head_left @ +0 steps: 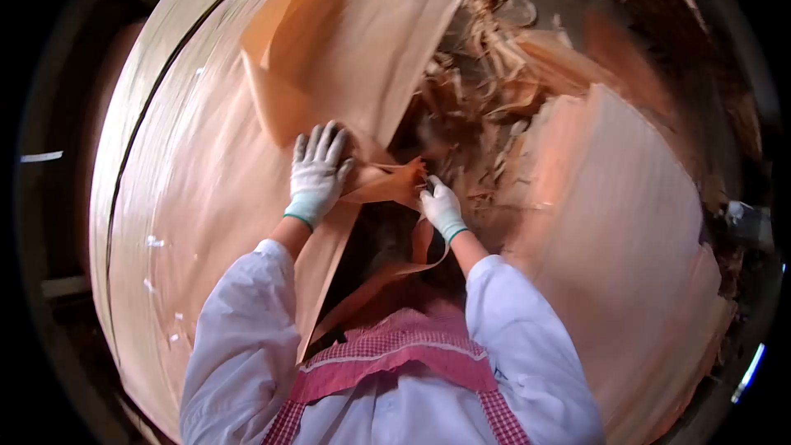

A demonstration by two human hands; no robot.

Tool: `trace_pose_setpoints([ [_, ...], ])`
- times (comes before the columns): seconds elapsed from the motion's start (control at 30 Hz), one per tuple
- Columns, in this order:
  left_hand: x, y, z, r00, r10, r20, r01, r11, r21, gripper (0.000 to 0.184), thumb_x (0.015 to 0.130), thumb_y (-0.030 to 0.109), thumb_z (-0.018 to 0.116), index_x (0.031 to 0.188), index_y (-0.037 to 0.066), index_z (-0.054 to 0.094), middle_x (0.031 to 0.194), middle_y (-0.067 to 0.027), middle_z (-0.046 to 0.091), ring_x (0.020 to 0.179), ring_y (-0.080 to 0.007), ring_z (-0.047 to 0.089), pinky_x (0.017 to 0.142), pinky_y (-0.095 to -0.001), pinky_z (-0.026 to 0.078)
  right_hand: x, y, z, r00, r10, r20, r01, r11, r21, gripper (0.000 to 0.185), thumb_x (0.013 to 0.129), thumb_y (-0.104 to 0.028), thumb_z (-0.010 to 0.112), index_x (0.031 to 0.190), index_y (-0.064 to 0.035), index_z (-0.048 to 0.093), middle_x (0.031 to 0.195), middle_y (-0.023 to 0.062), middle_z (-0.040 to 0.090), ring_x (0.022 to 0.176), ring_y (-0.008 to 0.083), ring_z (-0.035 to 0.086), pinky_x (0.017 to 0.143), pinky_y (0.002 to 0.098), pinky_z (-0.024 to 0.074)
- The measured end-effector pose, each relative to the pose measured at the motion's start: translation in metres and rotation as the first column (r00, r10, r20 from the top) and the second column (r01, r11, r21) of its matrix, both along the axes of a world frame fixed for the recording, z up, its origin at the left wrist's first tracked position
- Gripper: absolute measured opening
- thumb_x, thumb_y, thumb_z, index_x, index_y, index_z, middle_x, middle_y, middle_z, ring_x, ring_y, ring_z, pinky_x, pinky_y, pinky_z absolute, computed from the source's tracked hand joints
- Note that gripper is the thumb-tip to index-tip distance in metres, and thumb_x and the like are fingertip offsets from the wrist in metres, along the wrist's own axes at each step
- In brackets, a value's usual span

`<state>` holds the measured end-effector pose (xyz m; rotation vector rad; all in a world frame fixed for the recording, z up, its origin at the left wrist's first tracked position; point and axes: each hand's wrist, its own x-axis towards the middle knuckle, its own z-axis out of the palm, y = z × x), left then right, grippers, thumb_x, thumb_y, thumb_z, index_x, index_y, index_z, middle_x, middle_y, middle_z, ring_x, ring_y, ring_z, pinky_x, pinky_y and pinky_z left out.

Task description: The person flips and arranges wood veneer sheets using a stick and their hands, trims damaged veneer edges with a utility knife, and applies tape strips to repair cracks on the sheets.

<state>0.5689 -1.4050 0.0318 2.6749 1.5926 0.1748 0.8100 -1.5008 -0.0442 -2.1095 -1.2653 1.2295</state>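
My left hand (318, 171), in a white glove with a green cuff, lies with fingers stretched out on a large pale wood veneer sheet (222, 198). Under and beside it a folded orange-brown piece of veneer (288, 58) lifts away from the sheet and is blurred at its far end. My right hand (442, 208), gloved the same way, is closed on the bunched end of a torn veneer strip (387, 185), just off the sheet's right edge. A thin narrow strip (371, 284) curls down below that hand towards my apron.
To the right stands another broad stack of veneer sheets (626, 222) with ragged edges. Torn scraps and shavings (503, 58) lie in a heap between the stacks at the far side. A dark cord (152, 107) runs across the left sheet.
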Motion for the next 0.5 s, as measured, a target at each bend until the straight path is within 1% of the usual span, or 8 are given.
trace_pose_setpoints([
  [0.07, -0.003, 0.001, -0.004, 1.000, 0.006, -0.007, -0.006, 1.000, -0.019, 0.055, 0.093, 0.036, 0.051, 0.141, 0.012, 0.041, 0.149, -0.0118, 0.035, 0.138, -0.0304, 0.030, 0.116, -0.0460, 0.017, -0.072, -0.043, -0.076, 0.973, -0.008, -0.229, 0.060, 0.973, 0.222, 0.042, 0.090, -0.026, 0.053, 0.124, -0.0023, 0.056, 0.117, 0.0196, 0.062, 0.107, 0.0356, 0.059, 0.091, 0.0410, 0.0476],
  [0.1, -0.003, 0.003, -0.005, 1.000, 0.002, -0.006, -0.003, 1.000, -0.018, 0.054, 0.093, 0.035, 0.051, 0.140, 0.011, 0.041, 0.149, -0.0121, 0.036, 0.138, -0.0307, 0.030, 0.116, -0.0462, 0.017, -0.118, -0.047, -0.075, 0.814, 0.550, 0.188, -0.557, 0.830, -0.021, 0.041, 0.093, -0.022, 0.046, 0.129, -0.0044, 0.052, 0.127, 0.0155, 0.056, 0.119, 0.0306, 0.051, 0.096, 0.0369, 0.0432],
  [0.13, -0.002, 0.003, -0.003, 1.000, 0.005, -0.008, -0.005, 0.999, -0.040, 0.056, 0.092, 0.035, 0.052, 0.141, 0.011, 0.041, 0.149, -0.0118, 0.035, 0.139, -0.0309, 0.030, 0.116, -0.0463, 0.017, -0.150, -0.055, -0.071, 0.215, 0.905, 0.366, -0.817, 0.372, -0.440, 0.042, 0.095, -0.017, 0.038, 0.135, -0.0066, 0.048, 0.136, 0.0114, 0.051, 0.130, 0.0256, 0.043, 0.102, 0.0328, 0.0388],
  [0.27, -0.005, 0.005, -0.007, 1.000, -0.003, 0.030, 0.004, 1.000, -0.028, 0.055, 0.091, 0.034, 0.054, 0.140, 0.012, 0.042, 0.148, -0.0118, 0.037, 0.137, -0.0313, 0.032, 0.115, -0.0474, 0.020, -0.135, -0.120, -0.112, 0.858, 0.508, 0.078, -0.466, 0.834, -0.296, 0.041, 0.092, -0.031, 0.047, 0.125, -0.0086, 0.056, 0.121, 0.0161, 0.060, 0.110, 0.0321, 0.058, 0.089, 0.0395, 0.0478],
  [0.33, -0.007, 0.001, -0.007, 1.000, -0.006, 0.024, 0.007, 0.999, -0.051, 0.056, 0.091, 0.035, 0.054, 0.141, 0.013, 0.041, 0.149, -0.0106, 0.036, 0.138, -0.0295, 0.031, 0.115, -0.0470, 0.019, -0.059, -0.131, -0.180, 0.878, 0.357, 0.320, -0.250, 0.910, -0.332, 0.042, 0.090, -0.033, 0.050, 0.122, -0.0071, 0.058, 0.118, 0.0160, 0.062, 0.104, 0.0330, 0.063, 0.084, 0.0429, 0.0512],
  [0.37, -0.008, 0.006, -0.005, 1.000, -0.007, 0.024, 0.009, 0.999, -0.048, 0.057, 0.091, 0.036, 0.054, 0.141, 0.013, 0.041, 0.149, -0.0099, 0.036, 0.139, -0.0286, 0.031, 0.115, -0.0468, 0.019, -0.007, -0.105, -0.148, 0.584, 0.680, 0.443, -0.486, 0.730, -0.481, 0.042, 0.088, -0.031, 0.052, 0.122, -0.0067, 0.057, 0.117, 0.0174, 0.062, 0.104, 0.0360, 0.062, 0.086, 0.0436, 0.0505],
  [0.4, -0.015, 0.008, -0.006, 0.989, -0.011, 0.150, 0.022, 0.997, -0.076, 0.064, 0.087, 0.033, 0.061, 0.143, 0.012, 0.038, 0.149, -0.0098, 0.036, 0.139, -0.0288, 0.031, 0.116, -0.0460, 0.019, 0.035, -0.081, -0.125, 0.901, -0.037, 0.431, 0.213, 0.905, -0.368, 0.042, 0.087, -0.028, 0.054, 0.121, -0.0027, 0.056, 0.118, 0.0202, 0.061, 0.109, 0.0379, 0.059, 0.086, 0.0450, 0.0492],
  [0.5, -0.035, 0.010, 0.007, 0.919, 0.268, 0.289, -0.304, 0.948, 0.091, 0.072, 0.084, 0.033, 0.065, 0.144, 0.008, 0.034, 0.148, -0.0124, 0.037, 0.137, -0.0317, 0.033, 0.115, -0.0461, 0.019, 0.129, -0.027, -0.072, 0.938, -0.233, 0.258, 0.219, 0.972, 0.083, 0.048, 0.081, -0.033, 0.068, 0.113, 0.0010, 0.055, 0.103, 0.0240, 0.066, 0.096, 0.0423, 0.062, 0.085, 0.0465, 0.0481],
])
